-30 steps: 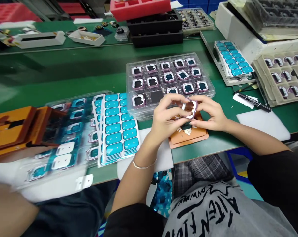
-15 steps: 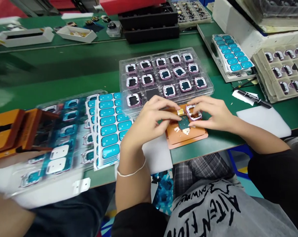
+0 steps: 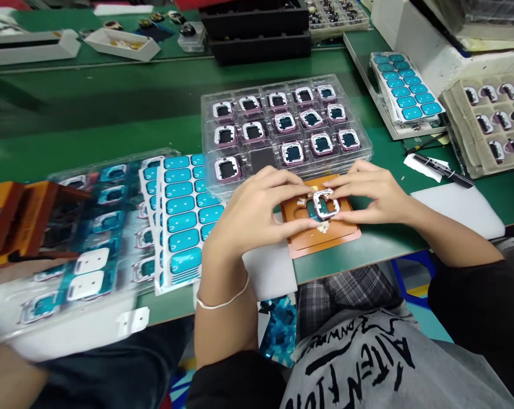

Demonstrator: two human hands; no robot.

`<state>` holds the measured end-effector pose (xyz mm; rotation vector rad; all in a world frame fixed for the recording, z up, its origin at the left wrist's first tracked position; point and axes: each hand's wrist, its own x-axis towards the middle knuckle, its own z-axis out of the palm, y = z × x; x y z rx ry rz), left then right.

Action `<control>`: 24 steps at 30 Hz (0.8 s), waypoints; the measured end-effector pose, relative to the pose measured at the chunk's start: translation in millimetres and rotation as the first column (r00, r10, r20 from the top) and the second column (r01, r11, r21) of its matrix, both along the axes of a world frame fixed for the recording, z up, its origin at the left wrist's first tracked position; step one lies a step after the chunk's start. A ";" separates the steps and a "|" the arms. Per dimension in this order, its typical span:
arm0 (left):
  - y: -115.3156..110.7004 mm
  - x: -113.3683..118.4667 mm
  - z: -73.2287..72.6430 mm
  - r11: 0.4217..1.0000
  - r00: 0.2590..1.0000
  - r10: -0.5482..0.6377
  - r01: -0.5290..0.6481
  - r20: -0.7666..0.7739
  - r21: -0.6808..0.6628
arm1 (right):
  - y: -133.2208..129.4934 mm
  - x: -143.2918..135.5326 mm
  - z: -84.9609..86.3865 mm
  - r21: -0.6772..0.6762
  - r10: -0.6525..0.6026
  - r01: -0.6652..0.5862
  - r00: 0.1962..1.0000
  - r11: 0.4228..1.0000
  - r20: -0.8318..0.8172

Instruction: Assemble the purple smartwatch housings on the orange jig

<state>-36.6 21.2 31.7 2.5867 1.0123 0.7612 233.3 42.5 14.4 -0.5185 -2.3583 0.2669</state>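
Observation:
A small square frame (image 3: 326, 204), whitish with a purple edge, is tilted above an orange fixture plate (image 3: 325, 241). My right hand (image 3: 370, 193) grips its right side between thumb and fingers. My left hand (image 3: 265, 207) reaches in from the left, its fingertips at the frame's left side, around a dark green flat piece (image 3: 313, 211) partly covered by the frame. Small white scraps (image 3: 323, 226) lie on the orange plate near its front. Behind my hands, a clear tray (image 3: 278, 128) holds rows of similar frames, with one pocket bare.
Blue sticker sheets (image 3: 182, 213) lie left of my left arm. Farther left are another tray (image 3: 112, 221), an orange box (image 3: 24, 221) and a co-worker's blurred arm. A black marker (image 3: 444, 169) and white foam (image 3: 457, 209) lie right.
The frame has moved left, over the dark green piece, with my right hand. My left fingers have shifted from the green piece's top to the frame's left side.

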 end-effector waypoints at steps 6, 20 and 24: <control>-1.8 1.7 -0.5 0.998 0.998 0.024 -0.020 -0.062 0.057 | -3.6 -14.7 -8.9 0.151 0.017 -0.012 0.999 0.988 -0.035; 0.2 3.8 -4.1 1.000 0.998 -0.002 0.002 -0.069 0.002 | 1.9 -12.5 -13.0 0.053 0.054 -0.053 0.998 0.997 -0.027; -3.7 15.2 -4.6 0.999 0.994 0.003 -0.007 0.114 0.033 | 1.8 -14.5 -18.2 -0.117 0.049 -0.069 0.985 0.991 -0.167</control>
